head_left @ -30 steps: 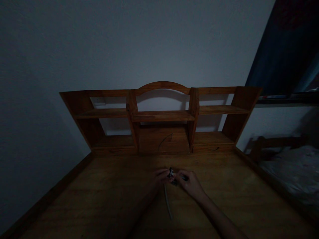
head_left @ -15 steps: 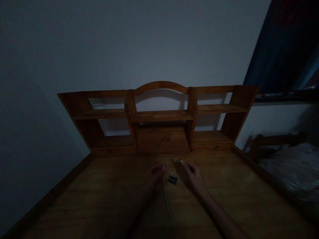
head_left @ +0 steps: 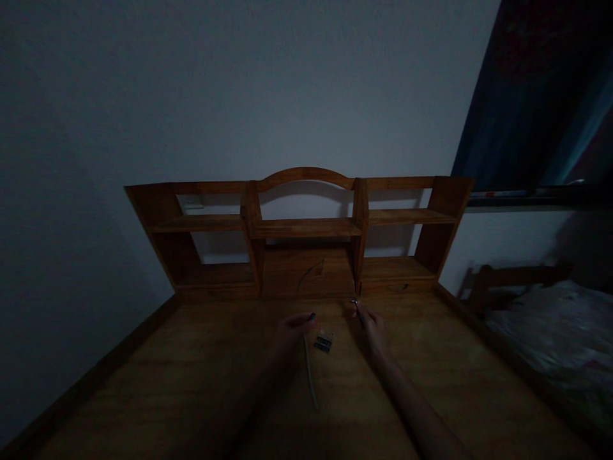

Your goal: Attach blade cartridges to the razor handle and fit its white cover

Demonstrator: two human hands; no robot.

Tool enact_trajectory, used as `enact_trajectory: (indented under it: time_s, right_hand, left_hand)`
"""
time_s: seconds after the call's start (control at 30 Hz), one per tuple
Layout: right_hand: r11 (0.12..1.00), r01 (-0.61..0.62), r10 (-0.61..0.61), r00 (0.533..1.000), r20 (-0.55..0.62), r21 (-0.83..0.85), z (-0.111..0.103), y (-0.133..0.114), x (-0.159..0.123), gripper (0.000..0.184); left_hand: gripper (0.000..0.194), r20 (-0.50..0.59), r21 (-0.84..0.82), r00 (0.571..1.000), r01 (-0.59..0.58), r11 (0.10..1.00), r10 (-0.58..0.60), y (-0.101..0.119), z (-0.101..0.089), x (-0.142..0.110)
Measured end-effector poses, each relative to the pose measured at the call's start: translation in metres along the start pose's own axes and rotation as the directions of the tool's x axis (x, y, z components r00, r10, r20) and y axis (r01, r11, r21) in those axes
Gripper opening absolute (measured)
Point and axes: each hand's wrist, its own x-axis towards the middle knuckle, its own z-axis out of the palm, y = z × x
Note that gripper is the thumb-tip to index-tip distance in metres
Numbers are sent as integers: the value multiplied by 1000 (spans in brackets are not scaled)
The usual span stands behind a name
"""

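In the head view my left hand (head_left: 292,326) pinches a small dark piece (head_left: 312,316) between thumb and fingers. A thin pale cable-like strip (head_left: 310,377) runs down from below that hand; whether the hand grips its upper end I cannot tell. To the right, my right hand (head_left: 372,324) is closed around a small tool with a shiny metal head (head_left: 354,301) and a dark handle, its exact kind unclear in the dim light. Between the hands, a small dark block (head_left: 323,345) with lighter bits at its far edge lies on the wooden desk (head_left: 230,390).
A wooden shelf unit (head_left: 306,228) stands along the back of the desk against a pale wall (head_left: 306,89). Raised edges (head_left: 498,348) border the desktop. Beyond the right side are a crumpled plastic-like cover (head_left: 560,326) and a dark curtain (head_left: 531,108).
My right hand has moved right and away from my left hand, the metal-headed tool in it. My left hand still pinches the dark piece. The whole view has shifted slightly.
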Motion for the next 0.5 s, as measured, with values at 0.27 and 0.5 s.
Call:
enact_trajectory:
  time_s: [0.27,0.5]
  right_hand:
    - [997,-70,70,997,-28,20,3,3,0,55]
    - [989,-101,103,995,-15,105,4,1,1,53]
  left_hand:
    - [33,218,39,972,81,996,-88,6,6,6]
    - [27,328,306,940,-198,931,93,-6,18,30]
